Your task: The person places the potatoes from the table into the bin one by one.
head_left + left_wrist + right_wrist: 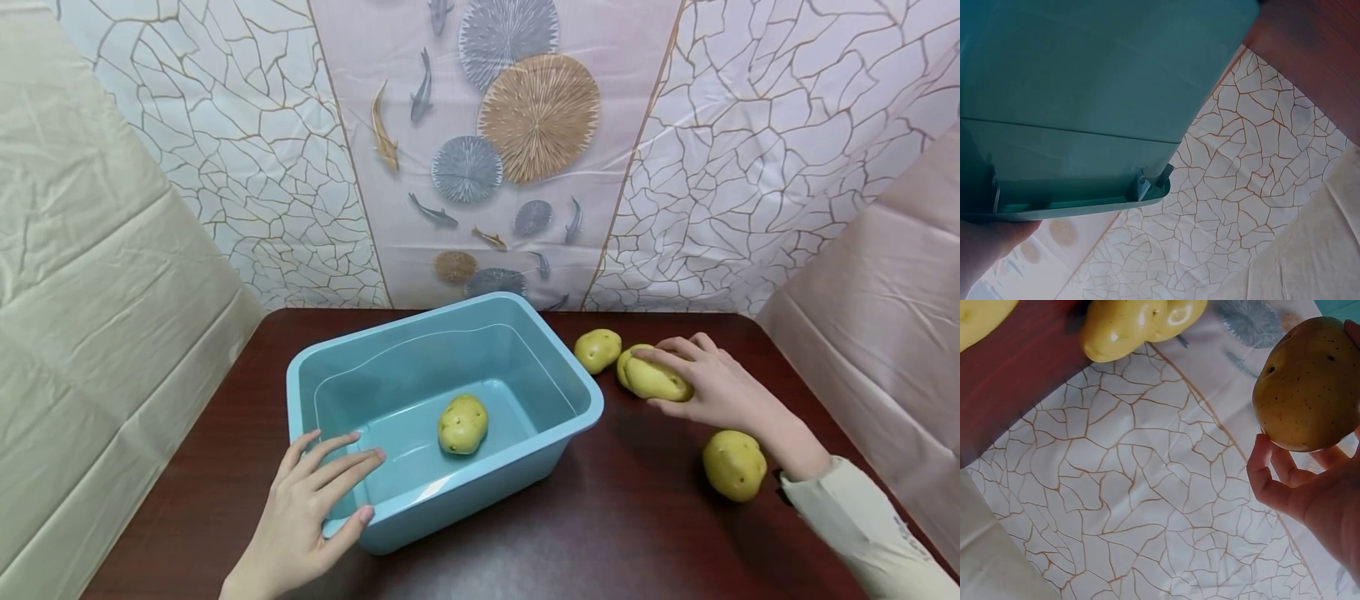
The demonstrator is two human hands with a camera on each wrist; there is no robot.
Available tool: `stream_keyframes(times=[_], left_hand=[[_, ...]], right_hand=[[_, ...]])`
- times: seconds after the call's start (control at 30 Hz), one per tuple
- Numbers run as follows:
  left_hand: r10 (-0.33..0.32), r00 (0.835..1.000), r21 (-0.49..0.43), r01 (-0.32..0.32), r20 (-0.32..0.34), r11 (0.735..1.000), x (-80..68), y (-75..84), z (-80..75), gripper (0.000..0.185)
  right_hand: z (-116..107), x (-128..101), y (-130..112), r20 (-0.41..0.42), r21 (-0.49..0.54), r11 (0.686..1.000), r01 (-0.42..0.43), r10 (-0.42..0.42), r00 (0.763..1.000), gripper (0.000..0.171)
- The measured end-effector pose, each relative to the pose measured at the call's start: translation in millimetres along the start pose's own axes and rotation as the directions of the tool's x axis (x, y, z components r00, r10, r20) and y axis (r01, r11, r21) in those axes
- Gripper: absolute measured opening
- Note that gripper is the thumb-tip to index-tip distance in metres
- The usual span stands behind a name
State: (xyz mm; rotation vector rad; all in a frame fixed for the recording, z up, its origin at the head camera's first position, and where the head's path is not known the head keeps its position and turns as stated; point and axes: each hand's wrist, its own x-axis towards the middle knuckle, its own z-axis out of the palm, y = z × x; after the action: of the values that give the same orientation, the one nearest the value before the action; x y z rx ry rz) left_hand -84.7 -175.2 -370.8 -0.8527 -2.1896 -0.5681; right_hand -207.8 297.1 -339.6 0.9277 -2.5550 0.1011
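My right hand [712,379] grips a yellow potato [654,380] to the right of the bin, fingers on top and thumb on the near side. In the right wrist view the same potato [1304,387] sits between curled fingers and thumb. Partly hidden behind it is another potato [624,363]. My left hand [303,508] rests at the near left corner of a blue plastic bin [480,492], fingers spread and fairly straight over its rim. Inside the bin, one potato [462,425] lies on the floor.
One more potato [597,350] lies against the bin's right end, and another [735,465] lies below my right wrist. All stand on a dark red-brown table [585,533]. Patterned cloth [270,150] hangs behind, with plain cloth walls at both sides.
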Motion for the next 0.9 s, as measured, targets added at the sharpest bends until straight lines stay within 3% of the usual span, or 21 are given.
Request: stream_keyframes(times=[0.9], left_hand=[[0.012,1.0,-0.004,-0.012,-0.016,1.0,0.5,0.1,0.7,0.04]], right_hand=[[-20,6,-8,-0.072,0.018,0.999,0.037,-0.036,0.997,0.067]])
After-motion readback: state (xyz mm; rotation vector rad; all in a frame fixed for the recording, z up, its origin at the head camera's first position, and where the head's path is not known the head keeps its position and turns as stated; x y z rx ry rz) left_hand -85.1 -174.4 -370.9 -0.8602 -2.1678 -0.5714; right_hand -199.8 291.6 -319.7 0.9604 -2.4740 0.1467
